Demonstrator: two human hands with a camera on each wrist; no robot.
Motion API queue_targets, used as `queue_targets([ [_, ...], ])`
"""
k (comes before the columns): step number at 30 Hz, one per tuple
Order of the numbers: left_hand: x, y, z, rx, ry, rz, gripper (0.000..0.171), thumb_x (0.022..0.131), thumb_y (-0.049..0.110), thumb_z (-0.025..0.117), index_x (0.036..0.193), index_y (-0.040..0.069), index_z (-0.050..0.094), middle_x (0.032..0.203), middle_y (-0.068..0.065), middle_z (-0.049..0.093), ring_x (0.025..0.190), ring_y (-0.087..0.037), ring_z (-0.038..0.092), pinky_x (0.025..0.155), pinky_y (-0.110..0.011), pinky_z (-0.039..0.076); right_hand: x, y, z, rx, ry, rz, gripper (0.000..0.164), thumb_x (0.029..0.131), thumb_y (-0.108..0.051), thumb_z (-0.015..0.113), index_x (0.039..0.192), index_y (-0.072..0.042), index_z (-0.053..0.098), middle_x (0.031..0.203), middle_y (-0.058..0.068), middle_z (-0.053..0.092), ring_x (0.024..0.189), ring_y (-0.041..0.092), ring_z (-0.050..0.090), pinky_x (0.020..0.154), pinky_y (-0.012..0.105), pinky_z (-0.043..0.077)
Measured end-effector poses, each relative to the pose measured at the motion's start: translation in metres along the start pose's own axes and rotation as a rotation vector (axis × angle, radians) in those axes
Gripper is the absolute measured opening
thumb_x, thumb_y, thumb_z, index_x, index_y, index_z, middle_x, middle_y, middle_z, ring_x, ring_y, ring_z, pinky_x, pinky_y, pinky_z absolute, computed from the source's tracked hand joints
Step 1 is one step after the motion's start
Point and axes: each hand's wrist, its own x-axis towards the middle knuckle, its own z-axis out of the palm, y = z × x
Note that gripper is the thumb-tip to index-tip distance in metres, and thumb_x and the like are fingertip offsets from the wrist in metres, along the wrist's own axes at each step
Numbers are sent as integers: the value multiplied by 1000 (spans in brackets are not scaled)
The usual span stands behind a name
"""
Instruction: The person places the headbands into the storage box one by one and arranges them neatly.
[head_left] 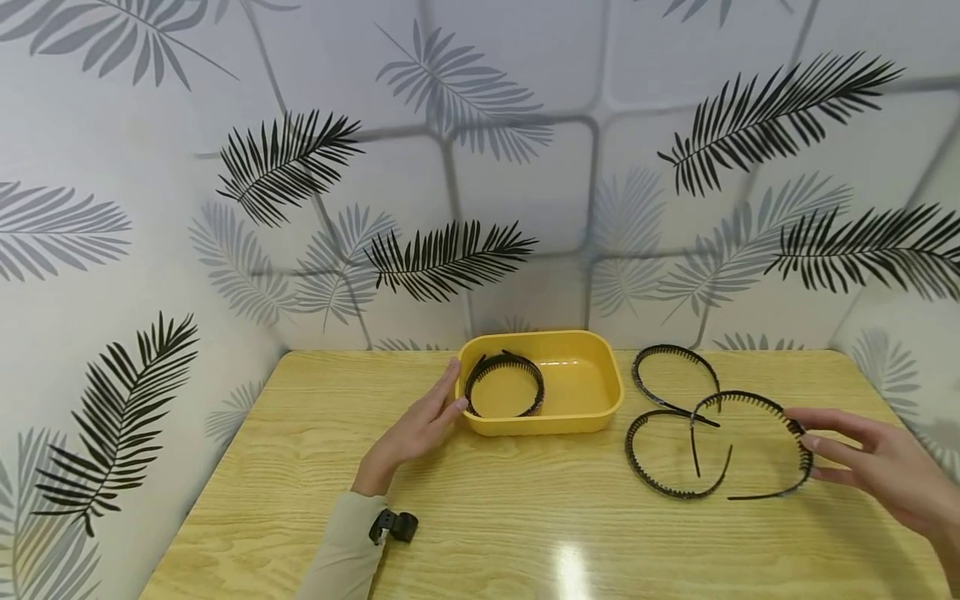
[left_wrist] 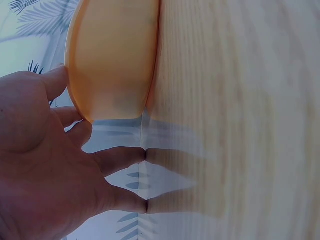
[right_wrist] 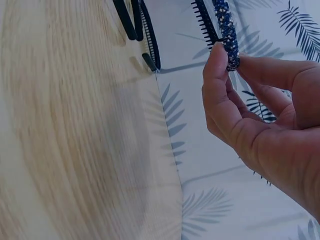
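My left hand (head_left: 420,425) rests against the left end of a yellow plastic bin (head_left: 547,426). Thumb and fingertips touch the bin's outer wall (left_wrist: 112,65), while two of this hand's fingers reach down to the tabletop. Inside the bin, on its left side, lie black toothed headbands (head_left: 542,392), overlapping so that I cannot tell how many. My right hand (head_left: 873,458) pinches another black toothed headband (head_left: 807,458) by its curved top, between thumb and fingers; in the right wrist view this headband (right_wrist: 227,35) shows a dark speckled, glittery outer face. It appears raised above the table.
Two more black headbands lie on the wooden table (head_left: 510,508) right of the bin, one (head_left: 675,348) farther back and one (head_left: 637,467) nearer. Behind the table stands a wall (head_left: 525,192) with a leaf pattern. A black strap device (head_left: 393,527) sits on the left sleeve.
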Motion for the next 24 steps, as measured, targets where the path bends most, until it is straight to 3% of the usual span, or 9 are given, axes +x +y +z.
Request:
queue_targets([
  [10, 1, 2, 0, 4, 3, 3, 66, 114, 27, 39, 164, 1, 4, 171, -10, -1, 157, -28, 4, 125, -48, 11, 12, -15, 16, 131, 3, -43, 40, 105, -5, 59, 146, -4, 57, 129, -26, 58, 112, -12, 56, 79, 29, 61],
  [24, -1, 2, -1, 11, 3, 7, 66, 114, 26, 39, 164, 1, 4, 171, -10, -1, 157, -27, 5, 125, -48, 11, 32, -35, 46, 337, -20, -94, 36, 103, -2, 60, 139, 1, 62, 128, -14, 66, 115, -3, 61, 83, 33, 61],
])
